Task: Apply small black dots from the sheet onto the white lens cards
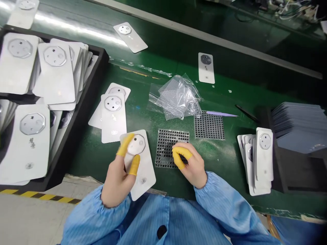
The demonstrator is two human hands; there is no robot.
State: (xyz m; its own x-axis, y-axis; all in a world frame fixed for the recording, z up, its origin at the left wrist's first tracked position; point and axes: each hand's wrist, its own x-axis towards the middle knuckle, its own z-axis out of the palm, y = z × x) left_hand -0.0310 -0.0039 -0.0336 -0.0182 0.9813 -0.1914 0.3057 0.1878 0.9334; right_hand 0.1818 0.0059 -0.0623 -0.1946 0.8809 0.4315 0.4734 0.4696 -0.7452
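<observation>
My left hand (pixel 120 177) grips a white phone back cover (pixel 143 170) with a round camera ring, yellow finger cots on thumb and forefinger pinching its upper part. My right hand (pixel 190 163), also with a yellow cot, is closed over a small dark thing I cannot make out, resting on a perforated tray of tiny parts (pixel 167 144). A second perforated tray (pixel 209 126) lies just beyond it. Two more covers (pixel 112 115) lie stacked to the left of my hands.
A black bin (pixel 76 112) at left holds several covers. Crumpled clear bags (pixel 176 97) and tweezers (pixel 222 114) lie behind the trays. A stack of covers (pixel 260 163) leans by a dark box at right. Single covers (pixel 206 68) sit on the green conveyor belt.
</observation>
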